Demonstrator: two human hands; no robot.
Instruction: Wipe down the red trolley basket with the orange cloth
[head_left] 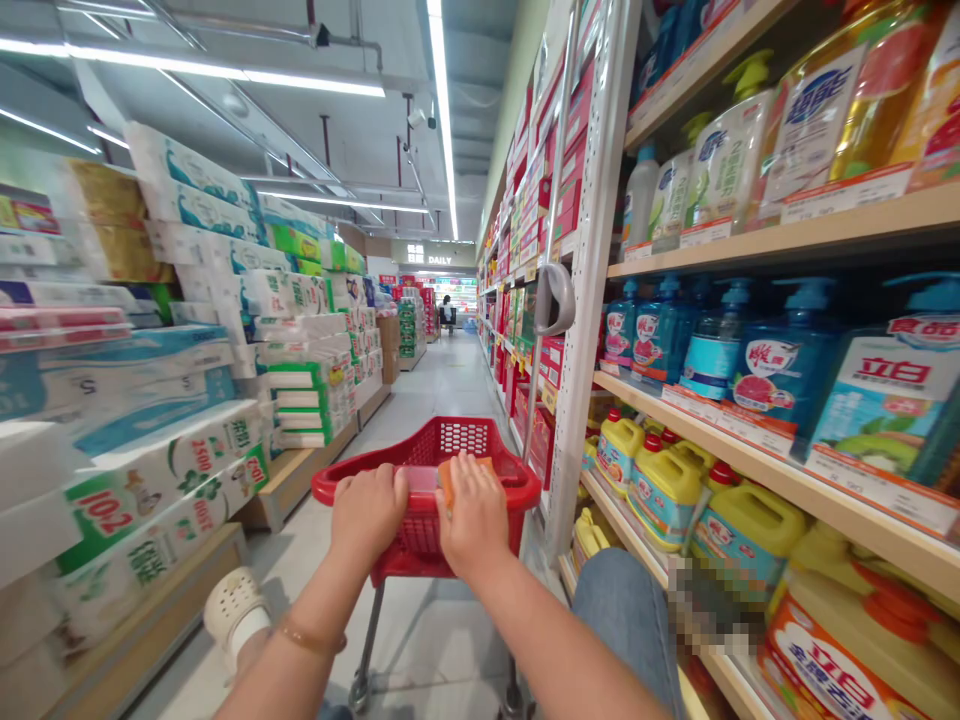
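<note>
A red plastic shopping cart [480, 445] stands in the aisle right in front of me. My left hand [367, 512] is closed over the near rim of its basket. My right hand [472, 515] lies on the same rim beside it, fingers curled down over an orange item [448, 478] and the rim. The basket's inside is mostly hidden by both hands. My legs show below, with a white shoe [232, 605] at lower left.
Shelves of detergent bottles [757, 370] and yellow jugs [660, 490] line the right. Stacked tissue packs [187, 440] on low wooden platforms line the left. The grey aisle floor [439, 385] runs ahead to a distant seated person [447, 310].
</note>
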